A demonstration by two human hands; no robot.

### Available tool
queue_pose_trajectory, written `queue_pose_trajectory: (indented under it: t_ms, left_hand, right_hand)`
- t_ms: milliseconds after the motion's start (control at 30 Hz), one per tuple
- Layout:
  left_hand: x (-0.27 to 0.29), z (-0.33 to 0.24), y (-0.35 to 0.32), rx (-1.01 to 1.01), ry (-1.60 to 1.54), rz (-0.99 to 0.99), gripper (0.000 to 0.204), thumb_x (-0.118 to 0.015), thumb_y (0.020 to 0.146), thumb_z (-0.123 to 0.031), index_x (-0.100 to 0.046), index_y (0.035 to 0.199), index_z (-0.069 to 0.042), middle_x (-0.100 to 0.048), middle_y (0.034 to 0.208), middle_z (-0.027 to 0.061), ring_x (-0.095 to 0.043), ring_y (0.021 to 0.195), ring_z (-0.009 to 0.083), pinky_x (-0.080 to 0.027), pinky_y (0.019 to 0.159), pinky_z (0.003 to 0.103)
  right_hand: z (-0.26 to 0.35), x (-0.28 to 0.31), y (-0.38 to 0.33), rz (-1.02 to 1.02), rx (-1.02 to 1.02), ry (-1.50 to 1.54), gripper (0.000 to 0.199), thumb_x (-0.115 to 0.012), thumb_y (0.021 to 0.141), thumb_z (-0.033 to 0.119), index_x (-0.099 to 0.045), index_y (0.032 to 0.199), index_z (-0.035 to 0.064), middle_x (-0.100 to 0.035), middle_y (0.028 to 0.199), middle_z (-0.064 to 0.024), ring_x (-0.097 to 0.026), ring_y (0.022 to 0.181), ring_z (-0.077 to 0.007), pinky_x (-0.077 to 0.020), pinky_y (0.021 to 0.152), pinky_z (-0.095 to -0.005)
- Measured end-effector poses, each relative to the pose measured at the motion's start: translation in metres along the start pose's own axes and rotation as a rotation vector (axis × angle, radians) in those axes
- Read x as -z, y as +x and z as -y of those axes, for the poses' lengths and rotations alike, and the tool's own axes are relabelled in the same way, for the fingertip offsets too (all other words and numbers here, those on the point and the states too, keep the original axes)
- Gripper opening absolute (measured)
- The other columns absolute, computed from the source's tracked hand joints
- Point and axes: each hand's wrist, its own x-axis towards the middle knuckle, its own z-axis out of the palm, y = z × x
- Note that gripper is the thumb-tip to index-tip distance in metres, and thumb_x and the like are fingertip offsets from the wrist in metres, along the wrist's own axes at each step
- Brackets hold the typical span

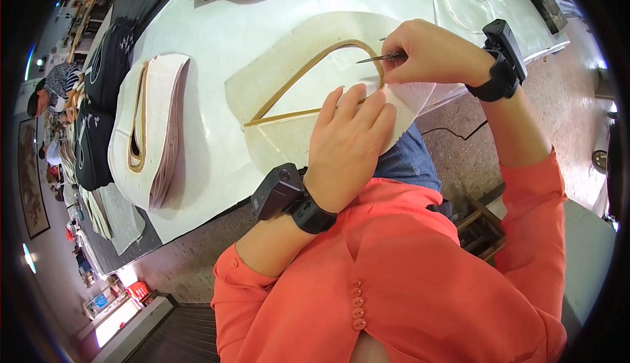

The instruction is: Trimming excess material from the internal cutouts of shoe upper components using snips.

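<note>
Pale sheet (262, 77) with opening edged by brown band (308, 65) lay on white-covered table (213, 74), partly overhanging near edge. Left hand (348, 143): fingers extended over band's lower run; thumb hidden, so grip could not be told. Right hand (426, 51): fingers closed round pointed metal tool (377, 58), tip inside band's outline. Good handling, as judged, required sheet steadied flat, tip kept shallow, clear of left fingertips. Writing: none legible; white marks on dark bundles (108, 67) unreadable.

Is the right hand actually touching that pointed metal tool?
Touching: the head view shows the right hand closed around the metal tool, its pointed tip sticking out to the left.
</note>
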Motion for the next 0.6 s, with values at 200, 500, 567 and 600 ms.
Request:
queue_pose_trajectory:
  t_ms: [200,500,567,600]
  left_hand:
    - [0.013,0.008,-0.004,-0.033,0.007,0.052,0.028,-0.063,0.084,-0.006,-0.064,0.112,-0.009,-0.064,0.126,0.0047,-0.056,0.124,0.0310,-0.044,0.106,0.049]
    - [0.011,0.010,-0.010,-0.007,-0.081,0.004,0.027,-0.062,0.084,-0.006,-0.066,0.110,-0.010,-0.066,0.124,0.0026,-0.059,0.120,0.0295,-0.045,0.106,0.049]
    - [0.019,0.016,-0.010,-0.036,-0.067,0.025,0.027,-0.062,0.084,-0.006,-0.067,0.110,-0.010,-0.066,0.123,0.0022,-0.059,0.120,0.0293,-0.045,0.107,0.049]
    - [0.021,0.018,-0.013,-0.057,-0.050,0.047,0.027,-0.062,0.084,-0.006,-0.067,0.110,-0.010,-0.066,0.123,0.0018,-0.060,0.120,0.0290,-0.045,0.107,0.049]
  right_hand:
    - [0.007,-0.015,-0.003,-0.015,-0.033,-0.025,0.031,-0.071,0.076,0.023,-0.061,0.075,-0.0065,-0.051,0.062,-0.0194,-0.048,0.055,-0.0247,-0.0437,0.057,-0.0375]
    - [0.012,-0.014,-0.004,-0.011,0.012,0.010,0.028,-0.073,0.077,0.021,-0.064,0.077,-0.0060,-0.053,0.063,-0.0179,-0.050,0.056,-0.0223,-0.0441,0.057,-0.0357]
    - [0.005,-0.026,-0.005,-0.066,0.037,-0.010,0.029,-0.074,0.077,0.022,-0.066,0.077,-0.0059,-0.055,0.064,-0.0187,-0.052,0.056,-0.0227,-0.0452,0.058,-0.0360]
    - [0.008,-0.028,-0.005,-0.064,0.037,-0.009,0.029,-0.074,0.077,0.022,-0.066,0.077,-0.0059,-0.055,0.064,-0.0187,-0.052,0.056,-0.0227,-0.0452,0.058,-0.0360]
